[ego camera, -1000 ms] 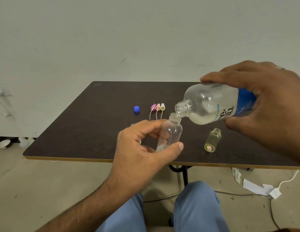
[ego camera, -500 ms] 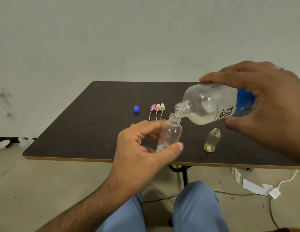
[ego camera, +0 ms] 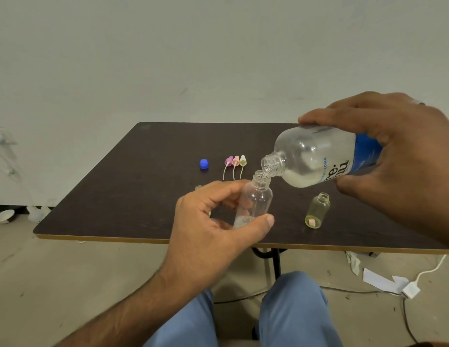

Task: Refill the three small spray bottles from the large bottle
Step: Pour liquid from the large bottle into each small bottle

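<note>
We log: clear small bottle (ego camera: 256, 201), held above the tabletop (ego camera: 118, 196) front edge, left hand (ego camera: 213, 229) fingers grasping it. Large bottle (ego camera: 316, 159), tilted at its 2 o'clock, mouth over its neck, right hand (ego camera: 398, 156) fingers wrapped round. Yellowish small bottle (ego camera: 318, 211) upright at 3 o'clock. Blue cap (ego camera: 204, 164) and three spray heads (ego camera: 235, 161) at 11 o'clock.

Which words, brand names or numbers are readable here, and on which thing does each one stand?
"LONG": small blue letters, sideways, on the large bottle held by the right hand.
"re" above "nu": big black letters on that bottle, cut off by the hand, so only partly readable.
Blue label: print too small to read.
Nothing else carries text.
</note>
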